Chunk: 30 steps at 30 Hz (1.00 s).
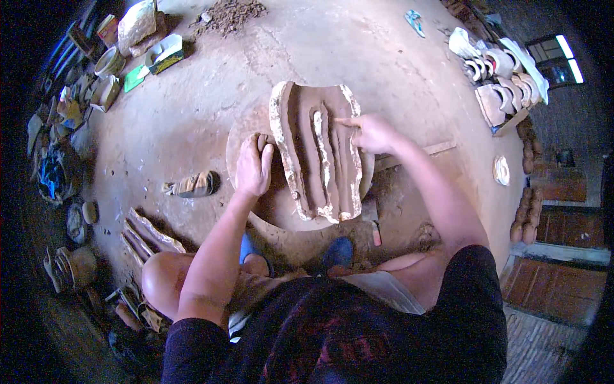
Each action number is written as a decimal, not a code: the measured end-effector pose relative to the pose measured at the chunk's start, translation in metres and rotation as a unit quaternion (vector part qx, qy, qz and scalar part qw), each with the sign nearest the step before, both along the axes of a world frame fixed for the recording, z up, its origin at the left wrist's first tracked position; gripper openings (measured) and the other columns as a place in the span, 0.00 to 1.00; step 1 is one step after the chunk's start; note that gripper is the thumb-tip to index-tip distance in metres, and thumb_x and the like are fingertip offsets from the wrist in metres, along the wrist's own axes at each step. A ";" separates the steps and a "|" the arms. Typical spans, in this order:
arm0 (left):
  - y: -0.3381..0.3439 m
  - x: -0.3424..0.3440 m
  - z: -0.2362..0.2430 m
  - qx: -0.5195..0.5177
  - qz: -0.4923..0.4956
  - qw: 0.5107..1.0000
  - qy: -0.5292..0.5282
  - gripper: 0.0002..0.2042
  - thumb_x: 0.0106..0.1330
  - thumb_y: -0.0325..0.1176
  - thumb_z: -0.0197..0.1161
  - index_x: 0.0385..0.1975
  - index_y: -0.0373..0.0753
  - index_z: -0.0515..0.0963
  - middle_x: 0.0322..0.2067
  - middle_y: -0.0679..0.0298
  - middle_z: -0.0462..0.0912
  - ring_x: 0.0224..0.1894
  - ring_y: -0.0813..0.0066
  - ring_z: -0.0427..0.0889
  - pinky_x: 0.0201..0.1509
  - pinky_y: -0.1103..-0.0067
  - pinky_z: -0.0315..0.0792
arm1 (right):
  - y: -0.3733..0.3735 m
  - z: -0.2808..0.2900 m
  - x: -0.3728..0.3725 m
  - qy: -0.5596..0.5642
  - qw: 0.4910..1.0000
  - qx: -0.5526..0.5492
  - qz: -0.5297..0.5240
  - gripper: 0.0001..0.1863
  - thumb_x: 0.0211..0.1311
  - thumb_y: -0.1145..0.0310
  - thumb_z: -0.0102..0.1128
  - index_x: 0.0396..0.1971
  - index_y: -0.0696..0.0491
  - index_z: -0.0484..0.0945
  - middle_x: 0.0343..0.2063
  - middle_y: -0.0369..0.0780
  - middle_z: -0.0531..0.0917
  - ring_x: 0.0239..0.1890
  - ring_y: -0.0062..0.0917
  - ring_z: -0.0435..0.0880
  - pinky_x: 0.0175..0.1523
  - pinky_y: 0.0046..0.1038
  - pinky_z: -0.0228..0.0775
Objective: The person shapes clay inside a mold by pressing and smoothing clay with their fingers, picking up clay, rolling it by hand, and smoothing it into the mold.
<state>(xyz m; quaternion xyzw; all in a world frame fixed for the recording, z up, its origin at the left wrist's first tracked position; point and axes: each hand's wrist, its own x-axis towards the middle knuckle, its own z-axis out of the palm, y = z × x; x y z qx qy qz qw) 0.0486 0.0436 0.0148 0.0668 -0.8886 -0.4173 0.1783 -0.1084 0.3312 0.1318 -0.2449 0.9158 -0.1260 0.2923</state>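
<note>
Floor (179,121), pale and dusty, spreads out around the person. In front of the feet lies a round slab (276,210), and on it sits a trough-shaped mould (321,157) lined with brown clay, whitish along its rough edges, a long ridge running up its middle. Over to the right I see stacked curved pieces (502,89); straight ahead, a crumbly earth heap (230,15). The right hand (376,134) sets its extended index finger against the clay inside the right wall, other fingers folded. Just beside the left wall, the left hand (254,165) is half curled. What either might hold, I can't tell.
</note>
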 end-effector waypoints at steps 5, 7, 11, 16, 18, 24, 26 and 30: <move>-0.004 -0.003 -0.005 -0.015 -0.003 1.000 -0.021 0.25 0.78 0.46 0.53 0.62 0.31 0.70 0.56 0.41 0.77 0.61 0.41 0.75 0.66 0.58 0.70 | 0.001 0.001 0.014 0.016 0.984 0.135 0.113 0.43 0.58 0.62 0.54 0.77 0.25 0.59 0.44 0.52 0.87 0.44 0.49 0.88 0.54 0.45 0.80; -0.001 -0.006 -0.003 -0.020 -0.008 0.999 -0.024 0.25 0.78 0.46 0.53 0.62 0.31 0.70 0.57 0.40 0.76 0.61 0.41 0.75 0.66 0.58 0.70 | 0.015 -0.009 0.024 0.015 0.982 0.137 0.126 0.45 0.58 0.62 0.58 0.78 0.29 0.57 0.41 0.57 0.86 0.45 0.50 0.86 0.56 0.47 0.77; -0.006 -0.007 -0.005 -0.039 -0.003 0.999 -0.015 0.25 0.78 0.47 0.52 0.62 0.30 0.70 0.58 0.39 0.76 0.62 0.40 0.74 0.66 0.57 0.69 | 0.018 -0.005 0.059 -0.034 0.980 0.115 0.159 0.48 0.58 0.56 0.58 0.80 0.28 0.49 0.44 0.52 0.87 0.46 0.51 0.87 0.56 0.47 0.80; -0.012 -0.008 -0.019 -0.056 -0.003 0.998 -0.023 0.27 0.79 0.48 0.51 0.65 0.30 0.68 0.60 0.38 0.75 0.63 0.39 0.73 0.68 0.56 0.68 | 0.023 0.005 0.095 -0.088 0.988 0.073 0.099 0.49 0.58 0.55 0.61 0.80 0.29 0.51 0.43 0.53 0.87 0.46 0.51 0.87 0.57 0.46 0.79; -0.007 -0.011 -0.016 -0.049 -0.009 0.998 -0.026 0.27 0.79 0.49 0.50 0.65 0.30 0.67 0.60 0.38 0.74 0.64 0.38 0.73 0.68 0.57 0.68 | 0.036 -0.001 0.106 -0.096 0.991 0.046 0.087 0.49 0.57 0.57 0.62 0.80 0.30 0.52 0.43 0.54 0.86 0.45 0.50 0.87 0.56 0.45 0.79; -0.008 -0.009 -0.017 -0.041 -0.009 0.999 -0.026 0.27 0.79 0.49 0.50 0.65 0.30 0.67 0.61 0.37 0.74 0.65 0.38 0.73 0.69 0.57 0.67 | 0.034 0.015 0.137 -0.093 0.992 0.039 0.081 0.48 0.56 0.59 0.63 0.79 0.32 0.55 0.34 0.55 0.86 0.37 0.51 0.87 0.51 0.46 0.80; -0.006 -0.008 -0.015 -0.036 -0.011 0.999 -0.026 0.27 0.79 0.49 0.50 0.65 0.30 0.68 0.61 0.37 0.74 0.65 0.39 0.73 0.69 0.57 0.67 | 0.034 0.020 0.145 -0.112 0.990 0.055 0.066 0.48 0.56 0.60 0.62 0.79 0.33 0.55 0.36 0.57 0.86 0.38 0.52 0.87 0.52 0.47 0.80; -0.008 -0.008 -0.017 -0.047 -0.004 0.999 -0.008 0.26 0.79 0.48 0.51 0.63 0.29 0.69 0.60 0.38 0.75 0.64 0.39 0.73 0.69 0.58 0.67 | 0.029 0.032 0.160 -0.129 0.988 0.060 0.056 0.47 0.56 0.61 0.61 0.79 0.34 0.56 0.37 0.56 0.87 0.38 0.52 0.88 0.52 0.49 0.81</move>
